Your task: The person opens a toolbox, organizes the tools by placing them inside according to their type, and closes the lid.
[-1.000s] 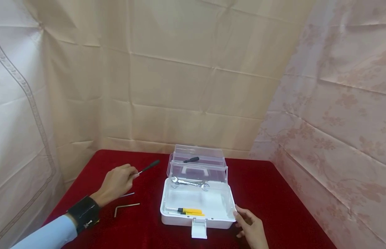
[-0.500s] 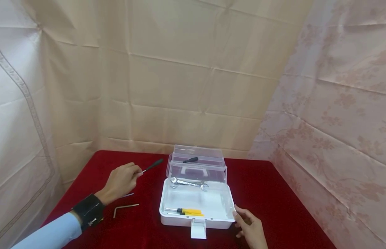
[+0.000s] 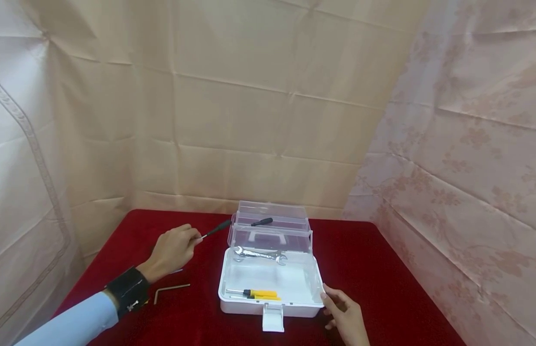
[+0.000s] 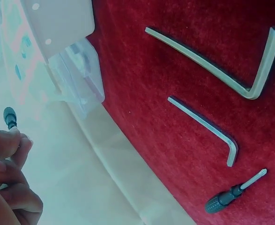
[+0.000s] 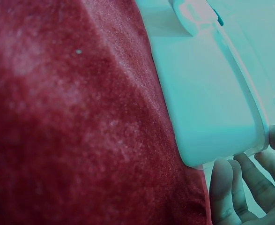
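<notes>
My left hand [image 3: 174,247] pinches a dark-handled screwdriver [image 3: 218,227] by its metal shaft, handle pointing away toward the upper right. It hovers left of an open white toolbox [image 3: 246,307]. My right hand [image 3: 345,315] grips the toolbox's front right corner; in the right wrist view its thumb lies at the rim and the fingers [image 5: 221,183] are under the outside of the corner. Inside the box lie wrenches [image 3: 259,253] and yellow-handled screwdrivers [image 3: 263,293]. Another black-handled screwdriver [image 3: 262,221] rests in the clear raised part behind.
On the red cloth [image 3: 198,312], left of the toolbox, lie a larger hex key [image 4: 212,70], a smaller hex key [image 4: 207,124] and a short black-handled screwdriver [image 4: 226,197]. A white latch [image 3: 273,319] hangs down the box's front. Beige curtain [image 3: 233,120] backs the table.
My left hand has moved a little to the right with the screwdriver, bringing its handle up near the toolbox's clear lid. My right hand keeps its hold on the corner.
</notes>
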Available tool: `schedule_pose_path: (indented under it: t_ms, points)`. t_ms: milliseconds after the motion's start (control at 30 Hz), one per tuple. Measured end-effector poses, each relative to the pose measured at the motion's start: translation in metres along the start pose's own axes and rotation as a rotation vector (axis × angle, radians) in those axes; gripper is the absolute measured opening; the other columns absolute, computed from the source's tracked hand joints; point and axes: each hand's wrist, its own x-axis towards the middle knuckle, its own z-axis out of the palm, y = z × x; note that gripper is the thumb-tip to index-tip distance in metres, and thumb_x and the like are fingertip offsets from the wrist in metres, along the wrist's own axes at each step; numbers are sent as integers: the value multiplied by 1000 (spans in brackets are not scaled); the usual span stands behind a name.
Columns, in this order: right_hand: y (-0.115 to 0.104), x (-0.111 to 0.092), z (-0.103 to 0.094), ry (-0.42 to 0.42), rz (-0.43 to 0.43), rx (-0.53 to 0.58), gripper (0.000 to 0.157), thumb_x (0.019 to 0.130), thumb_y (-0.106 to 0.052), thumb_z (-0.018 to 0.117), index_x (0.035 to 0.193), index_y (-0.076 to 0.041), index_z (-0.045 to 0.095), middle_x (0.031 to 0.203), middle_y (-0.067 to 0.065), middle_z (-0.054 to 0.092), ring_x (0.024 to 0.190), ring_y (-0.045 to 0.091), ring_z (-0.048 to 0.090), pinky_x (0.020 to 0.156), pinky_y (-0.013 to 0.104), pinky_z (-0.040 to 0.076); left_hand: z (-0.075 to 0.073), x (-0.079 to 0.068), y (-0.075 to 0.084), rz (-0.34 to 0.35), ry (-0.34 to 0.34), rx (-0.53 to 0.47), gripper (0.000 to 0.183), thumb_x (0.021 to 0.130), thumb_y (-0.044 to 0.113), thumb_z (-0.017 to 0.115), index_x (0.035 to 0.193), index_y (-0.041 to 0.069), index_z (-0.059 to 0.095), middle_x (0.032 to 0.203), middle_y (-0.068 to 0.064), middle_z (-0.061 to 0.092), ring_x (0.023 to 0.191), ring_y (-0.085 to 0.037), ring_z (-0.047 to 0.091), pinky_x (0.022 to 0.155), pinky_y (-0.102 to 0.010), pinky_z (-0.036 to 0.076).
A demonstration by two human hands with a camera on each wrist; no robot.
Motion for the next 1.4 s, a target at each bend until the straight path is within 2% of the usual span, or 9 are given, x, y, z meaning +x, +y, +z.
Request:
schedule_pose_path:
  t_ms: [367,1000,1400]
  points:
    - [1,0,1,1,-17,15,54,85,-37,73,129,-6,64,108,12,66,75,21,58,53,39,52,5,7,7,48,37,-7,8,82,12,74,90,9,72,77,4,55,64,-10,46,59,-24,45]
    - [4,-1,2,-5,-29,46,55,84,-37,74,128,-6,65,105,12,67,73,22,58,52,39,52,14,17,16,38,20,-12,7,84,12,73,91,10,71,78,4,54,65,-12,46,60,-25,45]
    - [3,-2,3,13,-36,81,51,85,-36,74,125,-6,66,113,11,67,74,22,58,52,40,52,21,28,17,46,50,-14,6,84,11,71,89,9,71,77,3,53,63,-12,45,58,-25,43]
